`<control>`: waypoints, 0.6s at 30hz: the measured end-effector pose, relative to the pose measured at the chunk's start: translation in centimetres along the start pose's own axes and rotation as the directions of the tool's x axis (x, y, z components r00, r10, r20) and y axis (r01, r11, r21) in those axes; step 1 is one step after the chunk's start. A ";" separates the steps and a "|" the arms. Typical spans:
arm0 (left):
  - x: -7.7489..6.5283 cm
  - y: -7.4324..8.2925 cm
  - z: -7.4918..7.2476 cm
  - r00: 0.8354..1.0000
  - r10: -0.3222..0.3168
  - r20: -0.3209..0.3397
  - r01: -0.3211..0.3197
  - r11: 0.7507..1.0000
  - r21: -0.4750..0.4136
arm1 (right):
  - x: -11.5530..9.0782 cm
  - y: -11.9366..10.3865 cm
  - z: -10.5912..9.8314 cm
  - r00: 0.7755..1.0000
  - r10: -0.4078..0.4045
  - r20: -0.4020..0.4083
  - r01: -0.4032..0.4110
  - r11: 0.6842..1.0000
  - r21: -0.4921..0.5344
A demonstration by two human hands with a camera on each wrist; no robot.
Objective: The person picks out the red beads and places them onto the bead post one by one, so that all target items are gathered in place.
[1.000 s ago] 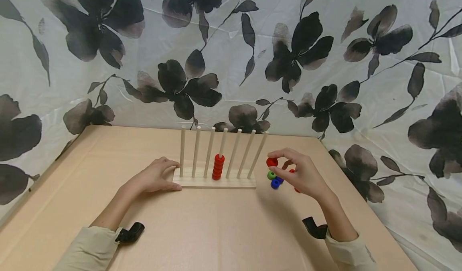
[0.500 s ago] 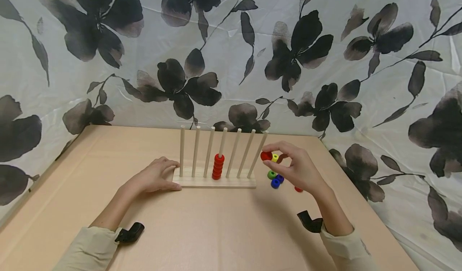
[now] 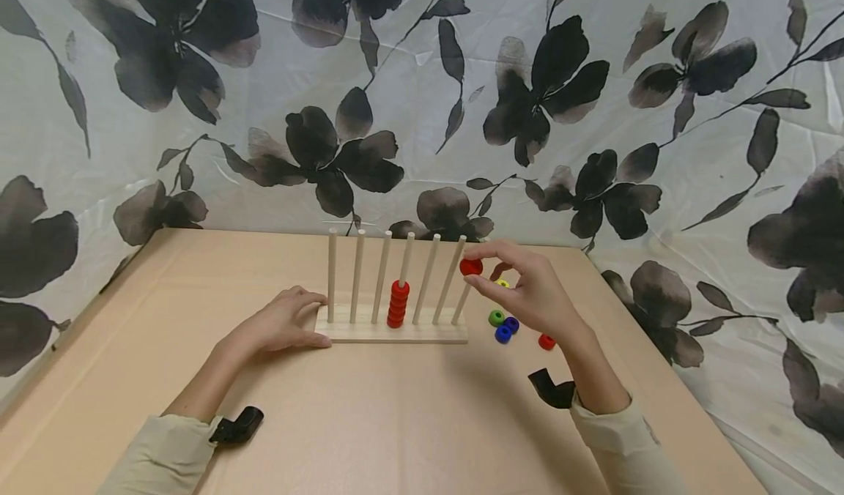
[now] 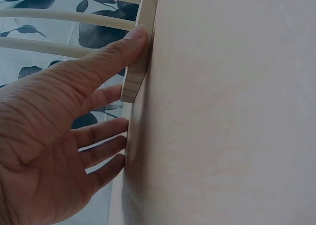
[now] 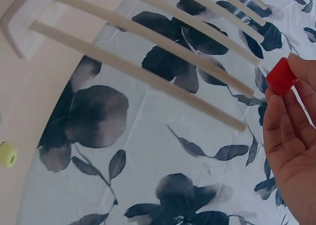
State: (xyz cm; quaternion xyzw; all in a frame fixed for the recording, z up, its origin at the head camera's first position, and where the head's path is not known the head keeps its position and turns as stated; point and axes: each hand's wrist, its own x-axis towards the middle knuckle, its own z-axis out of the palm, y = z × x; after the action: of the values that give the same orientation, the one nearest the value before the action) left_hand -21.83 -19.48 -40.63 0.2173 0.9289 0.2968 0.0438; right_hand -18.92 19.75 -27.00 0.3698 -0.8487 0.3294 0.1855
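A wooden peg stand (image 3: 363,334) with several upright rods stands on the table, and a stack of red beads (image 3: 398,304) fills the lower part of its middle rod. My left hand (image 3: 283,322) grips the stand's left end, thumb (image 4: 129,44) on the base's near side and index finger behind it. Between thumb and fingertips my right hand (image 3: 530,290) pinches a red bead (image 3: 471,266), held up at the stand's right end. That hand hides the top of the rightmost rod in the head view; the right wrist view shows the bead (image 5: 282,76) beyond the rod tips.
Right of the stand lie loose beads on the table (image 3: 395,422): a green bead (image 3: 496,318), two blue ones, a red bead (image 3: 546,342) and a partly hidden yellow bead (image 3: 502,283). A floral cloth (image 3: 422,99) hangs behind the table.
My right hand has carried the red bead left and slightly up, from above the loose beads to the stand's right end. The left hand stays on the base.
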 end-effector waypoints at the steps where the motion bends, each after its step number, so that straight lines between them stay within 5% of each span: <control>1: 0.0 0.0 0.0 1.000 -0.001 0.000 0.001 1.000 0.001 | 0.3 -0.1 0.1 1.000 -0.015 -0.002 0.015 1.000 0.001; 18: 0.2 -0.3 0.0 1.000 -0.008 0.000 0.008 1.000 -0.005 | 3.9 -1.1 1.5 0.998 -0.068 -0.018 0.069 0.995 0.066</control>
State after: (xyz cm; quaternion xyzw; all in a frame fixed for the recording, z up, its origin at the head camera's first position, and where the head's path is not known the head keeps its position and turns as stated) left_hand -22.15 -19.61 -40.81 0.2135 0.9290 0.2988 0.0453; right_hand -20.72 16.17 -25.43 0.4022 -0.8227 0.3536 0.1909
